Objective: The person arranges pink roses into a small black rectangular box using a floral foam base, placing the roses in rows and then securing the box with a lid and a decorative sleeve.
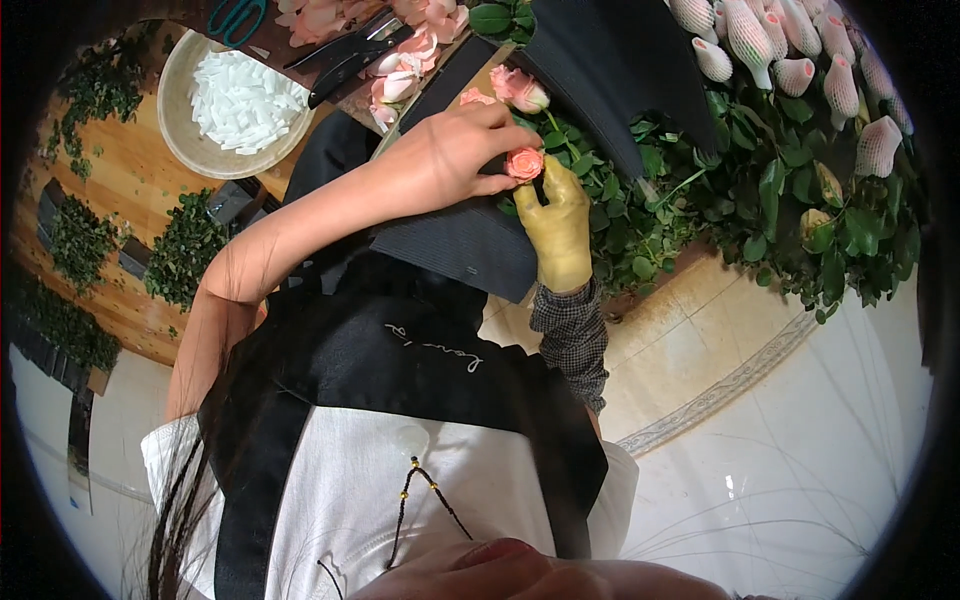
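A small coral-pink rose [525,163] is between my two hands, its bloom facing up. My bare left hand [462,160] reaches across from the left, thumb and fingers closed on the side of the bloom. On the other side, my right hand [558,225] wears a yellow glove, with its thumb and fingers curled close under the rose. The stem is hidden by the hands. Just beyond them lie more pink roses [520,90] with green stems and leaves. A dark ribbed sheet [465,250] extends beneath my left wrist.
Black pruning shears [365,55] and teal-handled scissors [238,20] lie at the far left, near loose pink petals [425,50]. A round bowl [172,105] holds white foam sleeves. Netted rosebuds [750,45] with leafy stems [770,200] crowd the far right. Leaf piles [190,245] lie on the wooden floor.
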The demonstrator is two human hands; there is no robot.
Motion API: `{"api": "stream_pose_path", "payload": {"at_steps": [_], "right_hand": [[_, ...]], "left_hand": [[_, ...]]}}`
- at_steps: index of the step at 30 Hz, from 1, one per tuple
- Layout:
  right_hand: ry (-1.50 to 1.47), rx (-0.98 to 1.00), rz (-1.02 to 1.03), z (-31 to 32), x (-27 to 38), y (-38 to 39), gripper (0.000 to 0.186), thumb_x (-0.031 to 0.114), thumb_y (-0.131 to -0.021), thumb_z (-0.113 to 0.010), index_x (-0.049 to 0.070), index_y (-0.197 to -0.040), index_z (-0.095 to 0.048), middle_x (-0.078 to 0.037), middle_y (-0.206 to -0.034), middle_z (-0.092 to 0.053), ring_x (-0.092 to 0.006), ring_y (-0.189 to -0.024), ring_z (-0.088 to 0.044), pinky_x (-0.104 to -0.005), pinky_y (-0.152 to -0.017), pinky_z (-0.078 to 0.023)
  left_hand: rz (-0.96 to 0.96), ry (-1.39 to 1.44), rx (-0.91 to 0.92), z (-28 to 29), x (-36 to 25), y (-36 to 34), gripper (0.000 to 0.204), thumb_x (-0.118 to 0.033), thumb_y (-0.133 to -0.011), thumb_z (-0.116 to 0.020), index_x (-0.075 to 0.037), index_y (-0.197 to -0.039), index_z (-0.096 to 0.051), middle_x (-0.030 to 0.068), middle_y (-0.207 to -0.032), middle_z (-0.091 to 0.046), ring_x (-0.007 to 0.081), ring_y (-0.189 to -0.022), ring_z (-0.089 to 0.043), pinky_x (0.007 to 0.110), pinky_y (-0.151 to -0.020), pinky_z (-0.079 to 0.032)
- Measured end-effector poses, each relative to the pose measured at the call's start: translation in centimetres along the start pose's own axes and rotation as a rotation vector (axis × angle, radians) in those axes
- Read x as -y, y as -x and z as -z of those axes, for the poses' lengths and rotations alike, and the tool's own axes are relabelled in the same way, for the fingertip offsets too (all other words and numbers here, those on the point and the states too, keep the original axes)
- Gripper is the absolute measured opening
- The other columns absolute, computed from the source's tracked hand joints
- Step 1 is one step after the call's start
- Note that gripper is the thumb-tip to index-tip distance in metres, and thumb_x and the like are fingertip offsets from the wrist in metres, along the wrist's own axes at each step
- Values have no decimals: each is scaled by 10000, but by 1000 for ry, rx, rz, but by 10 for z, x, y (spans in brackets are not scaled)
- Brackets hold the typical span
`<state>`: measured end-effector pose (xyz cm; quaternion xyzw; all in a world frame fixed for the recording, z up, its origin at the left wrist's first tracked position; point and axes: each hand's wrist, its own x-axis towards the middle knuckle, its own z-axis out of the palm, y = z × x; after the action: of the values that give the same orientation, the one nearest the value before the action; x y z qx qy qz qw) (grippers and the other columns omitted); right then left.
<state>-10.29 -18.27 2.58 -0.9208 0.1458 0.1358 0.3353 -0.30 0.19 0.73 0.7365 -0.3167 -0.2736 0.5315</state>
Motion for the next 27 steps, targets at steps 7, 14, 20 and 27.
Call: {"api": "stream_pose_path", "payload": {"at_steps": [7, 14, 20, 27], "right_hand": [[13, -35, 33, -9, -1, 4, 296, 124, -828, -695, 44, -1111, -658, -200, -961, -687, -393, -901, -647, -462, -813, -525], [23, 81, -169, -12, 6, -3, 256, 52, -825, -643, 47, -1080, -661, -203, -949, -696, -398, -869, -673, -460, -769, -541], [182, 215, -12, 2, -2, -19, 204, 215, -904, -661, 74, -1050, -682, -171, -877, -708, -361, -804, -680, -435, -714, -536], [430, 195, 508, -5, 53, -31, 254, 280, -878, -712, 65, -1013, -701, -110, -700, -656, -274, -678, -664, -379, -642, -525]], "left_hand": [[-174, -172, 3, -3, 2, -11, 194, -165, -802, -734, -54, -947, -667, 76, -902, -596, 273, -884, -639, 394, -754, -539], [-403, -287, -73, -14, 6, -10, 192, -139, -721, -747, -61, -813, -598, 55, -804, -559, 240, -797, -619, 375, -683, -512], [-30, -304, -403, 65, 18, 36, 275, -126, -723, -779, -50, -930, -615, 96, -919, -639, 306, -901, -645, 404, -760, -531], [1064, -639, 364, 17, 222, 303, 425, -286, -816, -712, -8, -1128, -630, 247, -969, -695, 377, -919, -682, 473, -760, -545]]}}
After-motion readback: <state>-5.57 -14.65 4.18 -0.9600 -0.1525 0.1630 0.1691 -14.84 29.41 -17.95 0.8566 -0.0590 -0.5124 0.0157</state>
